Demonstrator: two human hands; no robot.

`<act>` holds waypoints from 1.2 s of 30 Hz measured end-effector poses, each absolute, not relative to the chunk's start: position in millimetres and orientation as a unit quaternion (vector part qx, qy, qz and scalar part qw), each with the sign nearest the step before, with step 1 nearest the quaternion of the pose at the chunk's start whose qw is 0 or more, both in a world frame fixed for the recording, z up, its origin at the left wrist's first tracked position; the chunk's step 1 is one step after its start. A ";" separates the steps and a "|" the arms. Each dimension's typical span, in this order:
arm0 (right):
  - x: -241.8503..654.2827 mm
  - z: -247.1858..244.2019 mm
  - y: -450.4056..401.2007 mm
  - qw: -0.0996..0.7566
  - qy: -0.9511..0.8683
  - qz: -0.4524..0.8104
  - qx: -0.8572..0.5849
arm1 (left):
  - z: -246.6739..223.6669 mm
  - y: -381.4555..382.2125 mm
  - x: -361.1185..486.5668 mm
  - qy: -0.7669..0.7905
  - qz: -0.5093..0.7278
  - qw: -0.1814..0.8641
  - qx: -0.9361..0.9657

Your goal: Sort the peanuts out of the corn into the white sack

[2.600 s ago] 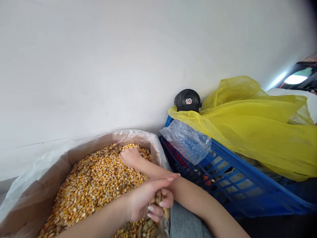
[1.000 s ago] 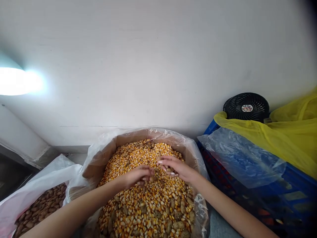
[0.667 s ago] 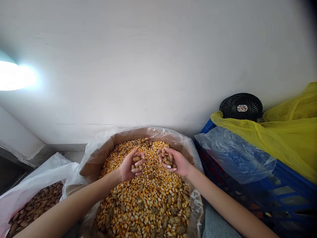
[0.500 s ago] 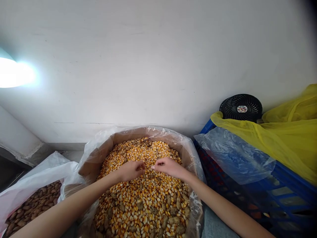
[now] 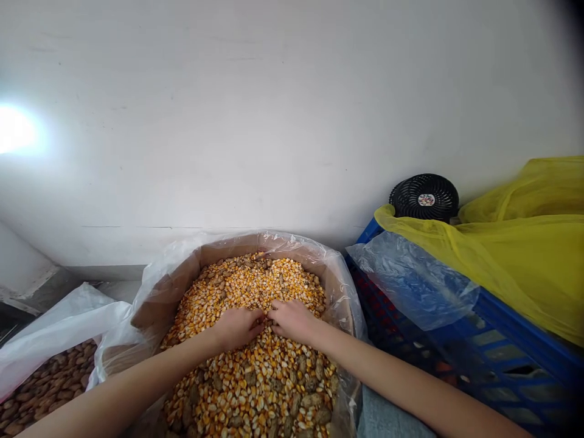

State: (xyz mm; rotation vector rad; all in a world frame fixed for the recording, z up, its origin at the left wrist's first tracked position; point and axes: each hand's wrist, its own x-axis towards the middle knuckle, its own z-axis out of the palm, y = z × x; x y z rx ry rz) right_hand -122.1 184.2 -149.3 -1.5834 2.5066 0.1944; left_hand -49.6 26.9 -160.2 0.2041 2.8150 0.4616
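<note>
My left hand [image 5: 238,329] and right hand [image 5: 292,321] sit side by side, palms down and fingers curled into the corn kernels [image 5: 246,280] mid-carton [image 5: 171,298]; I can't tell whether they're gripping anything.

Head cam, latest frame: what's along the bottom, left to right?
White plastic sack of peanuts in shell → left hand → right hand → blue plastic crate
</note>
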 end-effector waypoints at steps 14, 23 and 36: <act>-127.8 -139.7 183.7 0.010 0.870 0.006 -0.493 | -70.6 -31.3 -9.0 0.794 0.607 0.013 -0.039; -127.3 -134.5 166.6 -0.098 0.803 -0.128 -0.574 | -108.2 -156.3 158.7 0.901 0.295 -0.028 -0.318; 40.4 -87.0 -78.3 0.077 0.592 -0.159 -0.787 | -88.9 -159.7 183.4 0.793 0.431 -0.181 -0.390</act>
